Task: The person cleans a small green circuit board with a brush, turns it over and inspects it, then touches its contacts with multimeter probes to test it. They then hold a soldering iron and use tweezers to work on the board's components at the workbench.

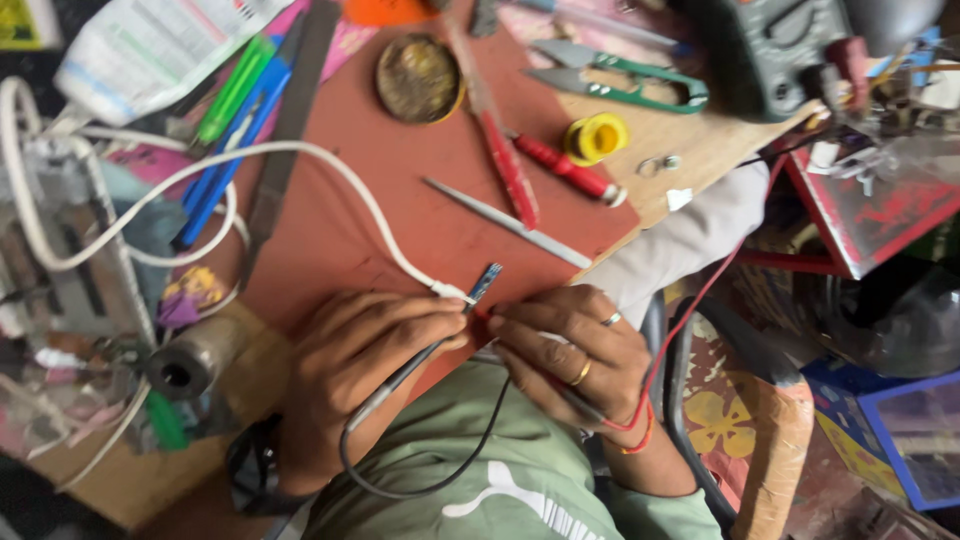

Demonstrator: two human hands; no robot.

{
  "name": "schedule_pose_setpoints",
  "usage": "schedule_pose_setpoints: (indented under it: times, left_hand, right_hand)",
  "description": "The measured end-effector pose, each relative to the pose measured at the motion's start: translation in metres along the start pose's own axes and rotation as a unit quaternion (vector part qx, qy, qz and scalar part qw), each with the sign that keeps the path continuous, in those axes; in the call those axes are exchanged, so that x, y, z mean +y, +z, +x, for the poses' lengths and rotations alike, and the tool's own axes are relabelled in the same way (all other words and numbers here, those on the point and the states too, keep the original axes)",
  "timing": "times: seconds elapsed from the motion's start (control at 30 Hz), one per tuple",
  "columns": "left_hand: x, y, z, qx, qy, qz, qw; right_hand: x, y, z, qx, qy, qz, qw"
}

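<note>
My left hand grips a slim grey-black probe whose black wire loops down over my green shirt. A red probe with a red wire is pinched in my right hand, which wears two rings. Both probe tips meet at a small blue circuit board plugged onto the end of a white cable, lying on a red mat. The probe tips themselves are partly hidden by my fingers.
A dark green meter sits at the top right. On the desk lie metal tweezers, a red screwdriver, a yellow solder spool, green-handled snips, a round tin, blue and green pens and a metal file.
</note>
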State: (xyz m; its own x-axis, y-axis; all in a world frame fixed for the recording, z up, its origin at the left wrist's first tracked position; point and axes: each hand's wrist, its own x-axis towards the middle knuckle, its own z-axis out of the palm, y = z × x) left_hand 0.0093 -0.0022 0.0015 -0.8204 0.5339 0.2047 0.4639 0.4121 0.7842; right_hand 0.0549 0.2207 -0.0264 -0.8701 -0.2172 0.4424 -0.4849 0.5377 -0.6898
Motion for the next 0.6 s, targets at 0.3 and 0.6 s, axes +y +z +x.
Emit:
schedule_pose_setpoints:
  times: [0.3, 0.6]
  left_hand:
    - [-0.0032, -0.0012, -0.0041, 0.001, 0.006, -0.008, 1.000]
    - [-0.0048, 0.0016, -0.0040, 0.004, 0.006, -0.011, 1.000]
  right_hand:
    - [-0.0039, 0.0078, -0.0017, 0.012, 0.010, -0.036, 0.999]
    - [-0.0006, 0.0074, -0.0062, 0.006, -0.020, -0.057, 0.998]
